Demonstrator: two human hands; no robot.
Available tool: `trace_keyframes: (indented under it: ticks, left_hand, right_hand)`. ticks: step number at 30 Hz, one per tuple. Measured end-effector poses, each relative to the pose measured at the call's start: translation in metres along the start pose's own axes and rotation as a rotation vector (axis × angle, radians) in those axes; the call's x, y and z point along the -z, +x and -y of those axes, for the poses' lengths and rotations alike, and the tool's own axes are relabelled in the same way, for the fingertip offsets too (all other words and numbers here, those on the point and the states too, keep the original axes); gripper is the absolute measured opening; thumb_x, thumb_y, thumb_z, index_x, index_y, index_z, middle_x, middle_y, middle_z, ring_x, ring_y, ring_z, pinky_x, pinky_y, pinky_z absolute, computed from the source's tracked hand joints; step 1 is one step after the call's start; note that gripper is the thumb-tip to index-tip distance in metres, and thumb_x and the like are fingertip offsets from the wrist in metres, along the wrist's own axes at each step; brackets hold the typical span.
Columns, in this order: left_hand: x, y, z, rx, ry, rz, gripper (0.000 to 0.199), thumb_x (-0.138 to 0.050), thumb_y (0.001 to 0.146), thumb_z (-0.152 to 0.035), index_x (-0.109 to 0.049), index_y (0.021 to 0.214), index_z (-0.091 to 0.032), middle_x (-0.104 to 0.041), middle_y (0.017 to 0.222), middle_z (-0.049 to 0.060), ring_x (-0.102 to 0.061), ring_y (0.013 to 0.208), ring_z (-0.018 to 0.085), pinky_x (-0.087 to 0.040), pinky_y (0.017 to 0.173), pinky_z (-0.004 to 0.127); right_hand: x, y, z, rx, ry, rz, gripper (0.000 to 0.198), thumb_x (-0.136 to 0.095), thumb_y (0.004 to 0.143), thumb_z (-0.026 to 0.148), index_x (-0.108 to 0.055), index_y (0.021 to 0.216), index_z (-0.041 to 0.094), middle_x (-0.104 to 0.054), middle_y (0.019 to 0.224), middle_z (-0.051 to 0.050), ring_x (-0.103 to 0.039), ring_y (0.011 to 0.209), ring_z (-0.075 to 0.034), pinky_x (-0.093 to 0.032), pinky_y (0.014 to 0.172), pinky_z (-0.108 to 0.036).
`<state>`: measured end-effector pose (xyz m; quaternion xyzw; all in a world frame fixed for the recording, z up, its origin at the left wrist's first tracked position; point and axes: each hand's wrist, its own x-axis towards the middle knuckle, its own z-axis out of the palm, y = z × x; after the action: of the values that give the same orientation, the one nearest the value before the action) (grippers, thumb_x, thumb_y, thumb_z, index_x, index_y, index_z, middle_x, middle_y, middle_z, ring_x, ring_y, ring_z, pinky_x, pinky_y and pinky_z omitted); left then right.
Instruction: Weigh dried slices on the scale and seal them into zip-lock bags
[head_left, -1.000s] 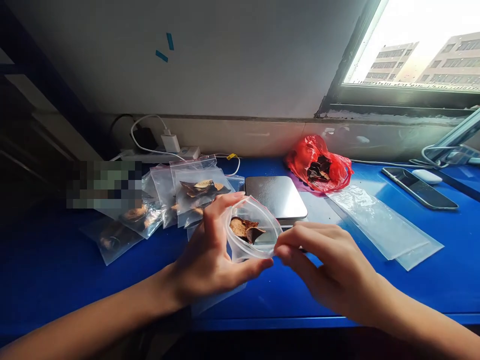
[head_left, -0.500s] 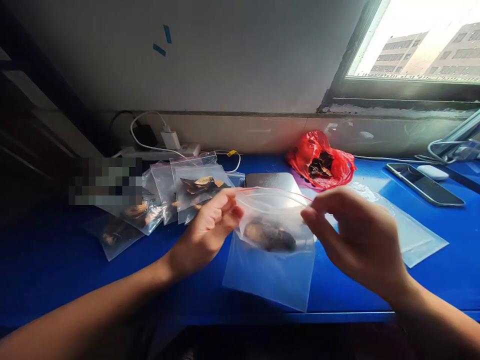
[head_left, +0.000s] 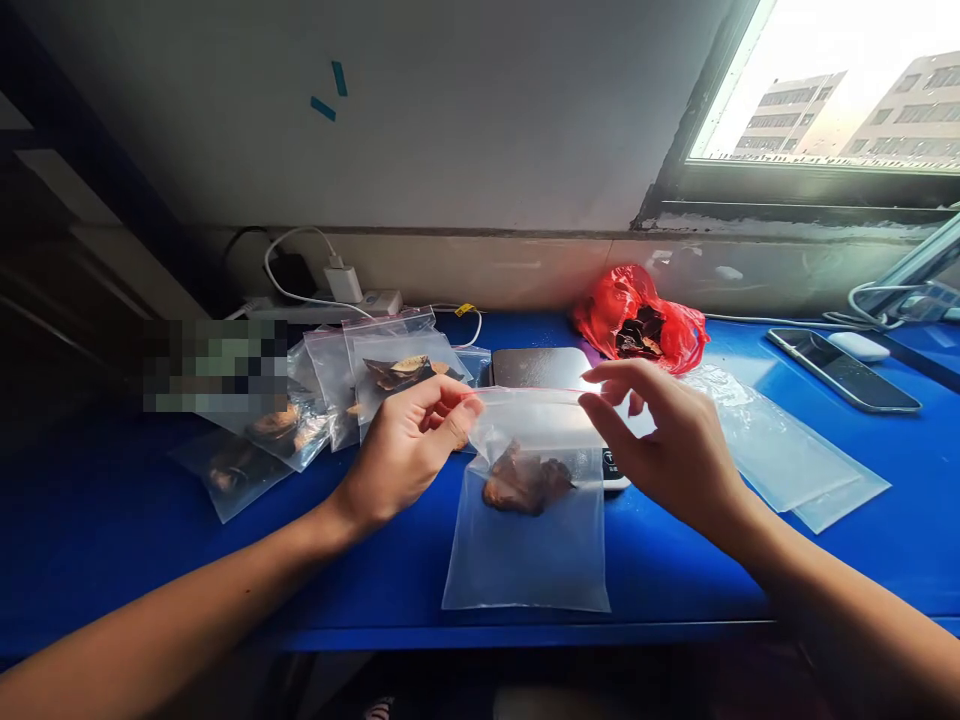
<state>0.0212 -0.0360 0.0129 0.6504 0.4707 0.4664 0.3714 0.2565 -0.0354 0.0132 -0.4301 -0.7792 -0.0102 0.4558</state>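
Observation:
A clear zip bag (head_left: 529, 560) hangs over the front of the blue table, with dark brown dried pieces (head_left: 525, 480) inside. My left hand (head_left: 420, 440) pinches its upper left corner between thumb and fingers. At the upper right corner is my right hand (head_left: 667, 430), its thumb tip at the bag's edge and its index finger lifted slightly apart from the thumb. The top edge with the red line now runs nearly straight. Behind the bag, a scale (head_left: 540, 367) with a shiny metal plate is partly hidden.
Several filled zip bags (head_left: 337, 370) overlap on the left. A red plastic bag (head_left: 679, 340) of dark dried pieces stands at the back. Flat clear bags (head_left: 795, 460) lie right, near a phone (head_left: 844, 370). A power strip (head_left: 382, 301) and cables run along the wall.
The bag's bowed mouth has flattened to a straight line. My right hand has moved left and its fingers have parted. The pieces hang more clearly visible in the bag.

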Motion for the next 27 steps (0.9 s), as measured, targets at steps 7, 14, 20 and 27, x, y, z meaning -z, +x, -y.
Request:
trace_keyframes:
  ticks: [7,14,20,27]
  left_hand:
    - [-0.018,-0.015,-0.002,-0.391,0.272,0.117,0.014,-0.060,0.087,-0.017,-0.067,0.076,-0.015,-0.064,0.070,0.001,-0.059,0.066,0.012,-0.047,0.062,0.024]
    - [-0.020,-0.024,-0.002,-0.564,0.312,0.165,0.007,-0.067,0.086,-0.012,-0.068,0.081,-0.016,-0.067,0.071,-0.001,-0.062,0.065,0.011,-0.047,0.062,0.023]
    - [-0.020,-0.023,-0.003,-0.512,0.342,0.131,0.008,-0.062,0.087,-0.008,-0.067,0.087,-0.015,-0.071,0.079,0.000,-0.065,0.071,0.010,-0.049,0.067,0.021]
    - [-0.020,-0.020,-0.006,-0.490,0.424,0.156,0.012,-0.056,0.089,-0.009,-0.064,0.081,-0.014,-0.066,0.074,0.000,-0.061,0.068,0.011,-0.047,0.066,0.022]
  right_hand:
    - [0.002,-0.003,0.026,0.177,-0.094,0.319,0.014,-0.060,0.088,0.025,-0.066,0.099,0.018,-0.067,0.087,-0.007,-0.056,0.083,-0.021,-0.043,0.075,-0.036]
    - [0.000,-0.011,0.036,0.124,-0.011,0.450,0.011,-0.057,0.083,0.013,-0.064,0.076,0.018,-0.062,0.068,-0.001,-0.051,0.065,-0.015,-0.036,0.066,-0.031]
    - [-0.007,-0.015,0.031,0.109,0.010,0.375,0.013,-0.053,0.085,0.012,-0.062,0.077,0.017,-0.060,0.068,0.000,-0.052,0.064,-0.014,-0.034,0.062,-0.028]
    - [-0.018,-0.016,0.028,0.148,-0.057,0.351,0.014,-0.049,0.083,0.011,-0.059,0.075,0.016,-0.061,0.068,-0.002,-0.054,0.063,-0.016,-0.036,0.061,-0.029]
